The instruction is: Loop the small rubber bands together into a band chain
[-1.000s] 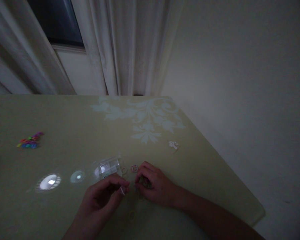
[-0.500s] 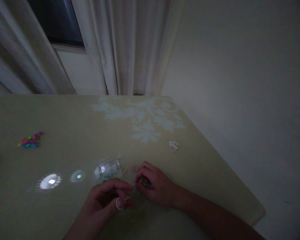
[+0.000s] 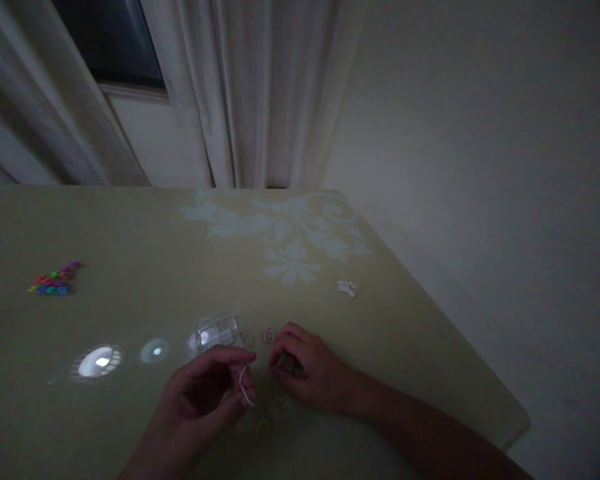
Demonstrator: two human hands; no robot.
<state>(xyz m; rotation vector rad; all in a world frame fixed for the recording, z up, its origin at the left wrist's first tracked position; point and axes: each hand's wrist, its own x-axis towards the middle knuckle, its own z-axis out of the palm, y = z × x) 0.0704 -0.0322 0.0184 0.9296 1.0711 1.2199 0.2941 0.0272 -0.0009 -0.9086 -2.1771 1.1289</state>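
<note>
My left hand (image 3: 200,403) is at the near side of the table, thumb and fingers curled around a thin white elastic band (image 3: 242,383). Part of the band bows out beyond the fingertips. To its right, my right hand (image 3: 315,370) rests low over the tabletop, its fingers pinched together. Small greenish bits (image 3: 293,366) show within its grip, too dim to name. Just beyond the fingers lie a pinkish ring (image 3: 268,335) and a pale ring (image 3: 247,341). A faint yellow ring (image 3: 264,432) lies on the table between my forearms.
A clear plastic box (image 3: 217,331) stands beyond my left hand. Far left is a heap of bright multicoloured small pieces (image 3: 57,280). A small white piece (image 3: 347,288) lies towards the table's (image 3: 430,347) slanting right edge. Curtains (image 3: 275,100) hang behind.
My left hand has drawn slightly left, away from my right hand, and the white band now stands more upright in its fingers. My right hand has barely moved.
</note>
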